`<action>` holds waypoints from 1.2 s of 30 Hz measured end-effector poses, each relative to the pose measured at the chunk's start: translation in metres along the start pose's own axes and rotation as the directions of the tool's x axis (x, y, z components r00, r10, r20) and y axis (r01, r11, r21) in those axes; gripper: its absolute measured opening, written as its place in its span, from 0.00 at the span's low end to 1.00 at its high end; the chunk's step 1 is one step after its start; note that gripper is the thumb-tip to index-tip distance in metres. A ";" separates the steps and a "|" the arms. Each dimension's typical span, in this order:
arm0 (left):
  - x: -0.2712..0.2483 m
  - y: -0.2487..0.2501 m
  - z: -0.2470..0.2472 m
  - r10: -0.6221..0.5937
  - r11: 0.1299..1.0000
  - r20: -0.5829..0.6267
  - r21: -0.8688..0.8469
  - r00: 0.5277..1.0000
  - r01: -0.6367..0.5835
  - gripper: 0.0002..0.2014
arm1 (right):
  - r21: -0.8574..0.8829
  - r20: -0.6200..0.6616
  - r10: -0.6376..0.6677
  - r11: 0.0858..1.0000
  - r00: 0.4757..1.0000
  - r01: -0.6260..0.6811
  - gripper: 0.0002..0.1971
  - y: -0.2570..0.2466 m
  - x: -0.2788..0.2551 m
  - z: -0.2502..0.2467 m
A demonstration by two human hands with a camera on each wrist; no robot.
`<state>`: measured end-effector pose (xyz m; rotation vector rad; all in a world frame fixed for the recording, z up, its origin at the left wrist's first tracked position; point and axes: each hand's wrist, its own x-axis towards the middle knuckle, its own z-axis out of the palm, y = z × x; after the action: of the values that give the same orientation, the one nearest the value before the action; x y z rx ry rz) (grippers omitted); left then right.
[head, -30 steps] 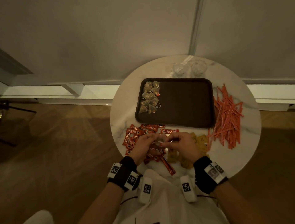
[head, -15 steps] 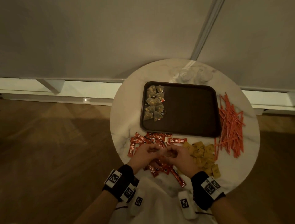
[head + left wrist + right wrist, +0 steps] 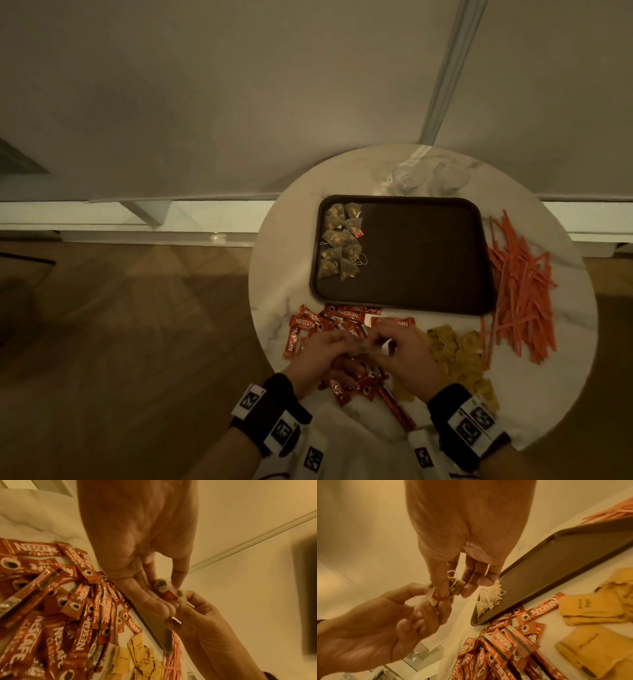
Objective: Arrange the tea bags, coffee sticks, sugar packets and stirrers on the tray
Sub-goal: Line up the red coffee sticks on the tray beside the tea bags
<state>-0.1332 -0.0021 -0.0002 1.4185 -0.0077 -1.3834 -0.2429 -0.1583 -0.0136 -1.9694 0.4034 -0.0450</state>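
Near edge of the counter (image 3: 561, 394): left hand (image 3: 317, 356) and right hand (image 3: 406, 356) both pinch one tea bag (image 3: 453, 588) above the scattered coffee sticks (image 3: 308, 325). Sugar packets (image 3: 459, 356) lie right, uncounted. Beyond, roughly eight tea bags (image 3: 340, 241) run near-to-far down the tray's (image 3: 428, 305) left side; stirrers (image 3: 520, 284) mostly point away.

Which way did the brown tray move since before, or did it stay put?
No. The tray still lies just before the two glasses on the table, stirrers along its right edge; only the camera shifted.
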 end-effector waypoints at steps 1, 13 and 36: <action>0.002 -0.003 0.003 0.010 1.000 -0.006 0.019 1.000 -0.010 0.10 | 0.002 0.007 0.003 1.000 1.000 -0.003 0.08 0.004 -0.002 -0.002; 0.055 0.019 -0.026 0.219 0.913 -0.350 0.404 0.911 -0.064 0.10 | 0.310 0.039 0.422 0.856 0.906 -0.413 0.13 0.037 -0.007 -0.031; 0.134 0.045 -0.064 0.523 0.050 -0.016 0.999 0.852 -0.012 0.13 | 0.269 0.144 0.506 0.807 0.851 -0.526 0.04 0.078 0.025 -0.045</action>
<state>-0.0167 -0.0646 -0.0820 2.6419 -1.1773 -0.5481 -0.2491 -0.2345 -0.0682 -1.5012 0.8315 0.2930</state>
